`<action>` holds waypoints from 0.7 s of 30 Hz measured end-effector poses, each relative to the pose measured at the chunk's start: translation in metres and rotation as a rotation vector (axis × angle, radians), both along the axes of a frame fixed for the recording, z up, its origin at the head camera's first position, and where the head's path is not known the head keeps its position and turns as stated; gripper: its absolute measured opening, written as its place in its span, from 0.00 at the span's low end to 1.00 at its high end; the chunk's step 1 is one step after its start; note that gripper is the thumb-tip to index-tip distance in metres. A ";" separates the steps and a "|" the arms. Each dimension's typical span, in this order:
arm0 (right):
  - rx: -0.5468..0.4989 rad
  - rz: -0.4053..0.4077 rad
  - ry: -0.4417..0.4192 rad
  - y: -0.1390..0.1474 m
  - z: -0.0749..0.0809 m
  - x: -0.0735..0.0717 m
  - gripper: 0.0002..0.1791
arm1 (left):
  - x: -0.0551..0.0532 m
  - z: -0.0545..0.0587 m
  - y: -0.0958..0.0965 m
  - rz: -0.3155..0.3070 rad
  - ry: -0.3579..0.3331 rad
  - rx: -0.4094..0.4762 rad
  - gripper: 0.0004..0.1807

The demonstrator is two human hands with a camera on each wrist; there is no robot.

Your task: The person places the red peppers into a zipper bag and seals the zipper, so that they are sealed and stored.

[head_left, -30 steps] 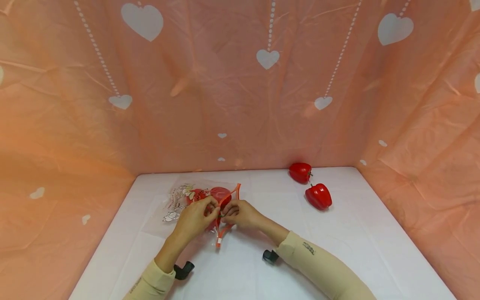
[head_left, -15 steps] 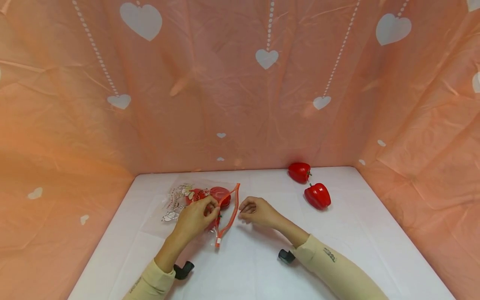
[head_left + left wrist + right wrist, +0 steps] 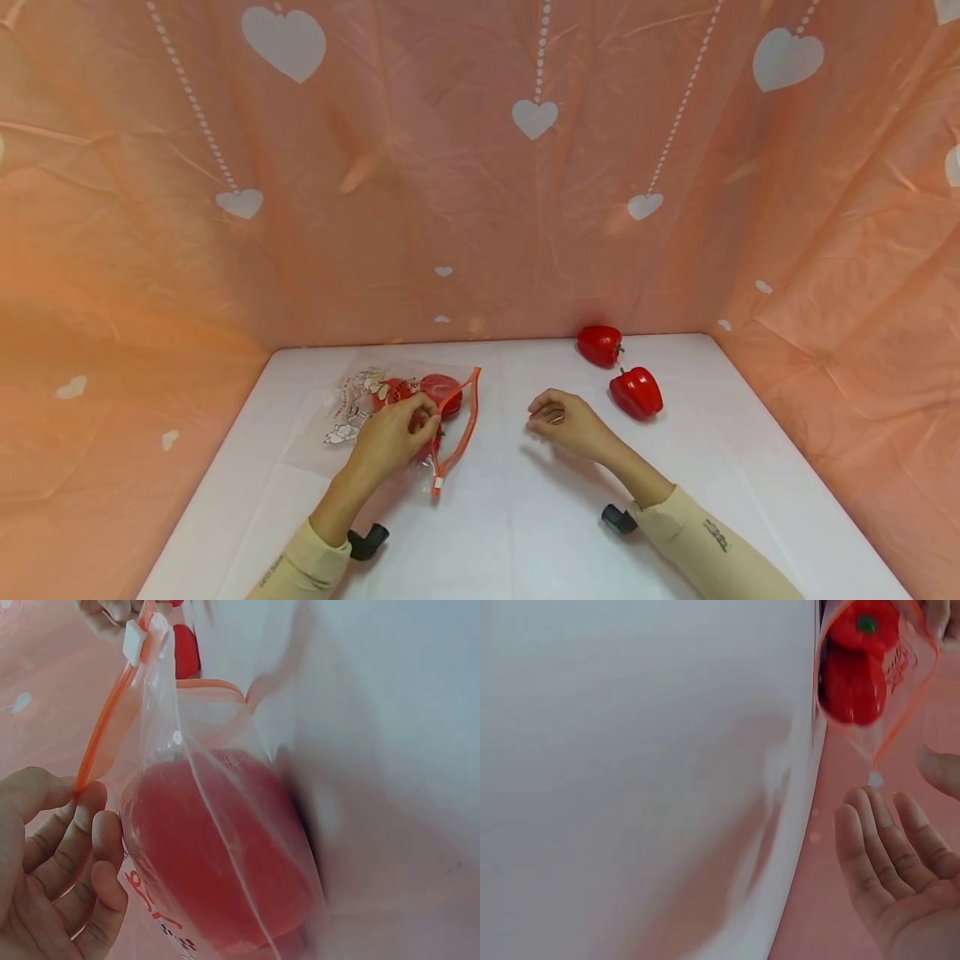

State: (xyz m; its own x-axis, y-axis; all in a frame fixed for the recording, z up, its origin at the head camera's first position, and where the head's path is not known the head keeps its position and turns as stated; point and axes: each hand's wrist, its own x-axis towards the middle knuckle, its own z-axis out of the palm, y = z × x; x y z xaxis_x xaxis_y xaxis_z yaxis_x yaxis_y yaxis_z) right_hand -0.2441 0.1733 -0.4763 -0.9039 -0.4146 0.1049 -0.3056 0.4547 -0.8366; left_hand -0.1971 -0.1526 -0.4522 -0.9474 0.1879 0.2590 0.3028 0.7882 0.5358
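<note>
A clear printed zip bag (image 3: 311, 446) with an orange zip edge lies on the left of the table. Red bell peppers (image 3: 853, 686) sit inside, seen through its gaping mouth in the right wrist view. My left hand (image 3: 393, 429) pinches the upper zip edge between thumb and fingers, holding the mouth apart. A white slider (image 3: 135, 643) is at one end of the zip. Through the plastic, one pepper (image 3: 217, 840) fills the middle of the left wrist view. My right hand (image 3: 570, 423) hovers to the right of the bag, fingers loosely bent, with nothing in it.
Two more red bell peppers, one farther back (image 3: 598, 345) and one nearer (image 3: 636, 393), lie at the back right of the white table (image 3: 517, 533). Orange cloth (image 3: 480, 250) with white hearts hangs behind and at both sides.
The right hand has withdrawn from the bag's mouth and moved right, towards the loose peppers, empty. The left hand keeps its pinch on the zip edge, and the bag stays in place.
</note>
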 end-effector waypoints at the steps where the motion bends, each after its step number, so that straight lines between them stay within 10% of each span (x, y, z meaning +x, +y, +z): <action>1: 0.006 -0.015 0.004 0.005 0.001 0.000 0.14 | 0.000 0.000 0.000 0.000 0.000 -0.001 0.05; 21: 0.043 -0.251 0.132 0.074 0.013 0.011 0.20 | -0.001 -0.001 0.001 -0.001 -0.008 0.014 0.05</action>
